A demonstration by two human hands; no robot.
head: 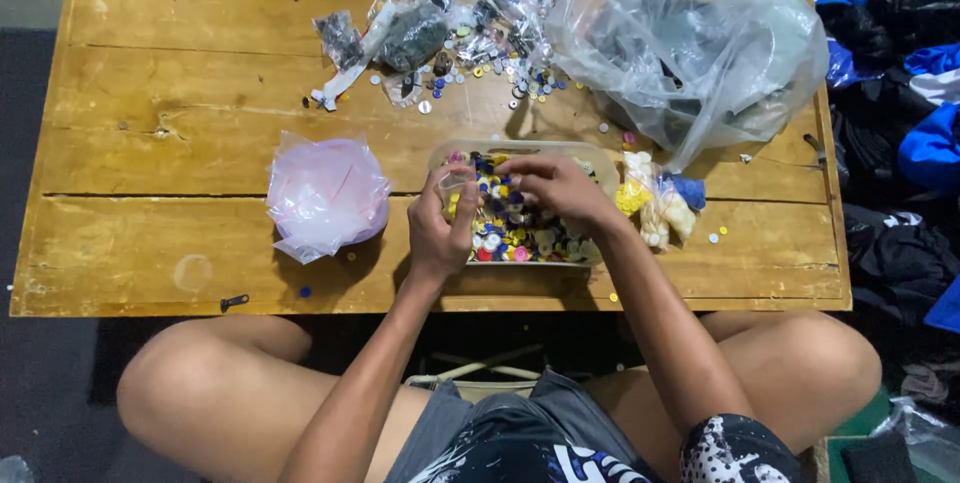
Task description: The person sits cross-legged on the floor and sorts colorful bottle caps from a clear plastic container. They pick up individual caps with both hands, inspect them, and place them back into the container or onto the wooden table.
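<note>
bright overhead light | glare on plastic bag [690, 43] | edges dim

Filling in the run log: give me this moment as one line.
left hand: holds small clear bag | right hand: picking in tray of buttons | pink bag: left of tray

clear plastic tub [600, 165] | full of mixed coloured buttons [520, 235] | upright, open | just right of pink bag [325, 195] | small clear bag [455, 193] over tub's left end
</note>
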